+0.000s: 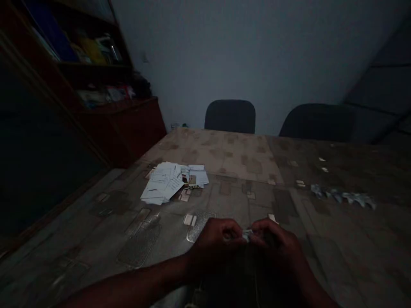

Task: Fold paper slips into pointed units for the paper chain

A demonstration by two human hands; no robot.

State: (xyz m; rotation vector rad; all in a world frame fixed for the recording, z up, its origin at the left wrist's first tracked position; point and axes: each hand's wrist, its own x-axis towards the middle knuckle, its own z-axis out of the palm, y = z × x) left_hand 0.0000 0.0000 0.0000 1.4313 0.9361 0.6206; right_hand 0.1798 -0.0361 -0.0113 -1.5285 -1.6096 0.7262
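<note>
Nearest, fingers of the left hand point(213, 239) and right hand point(280, 240) grasped a small, pale, crumpled piece point(246, 235), probably paper, at the near side of the brown-grey patterned worktop point(231, 205). Step in hand, as judged: two-handed pinching; next move seemingly called for light, steady pressure. Farther right lay a row of pale, crumpled pieces point(359, 199); left, a pile of white printed sheets point(162, 184).

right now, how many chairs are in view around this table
2. One dark chair stands beyond the far edge of the table, near mid-view; a second chair is to its right. More may be hidden.
</note>
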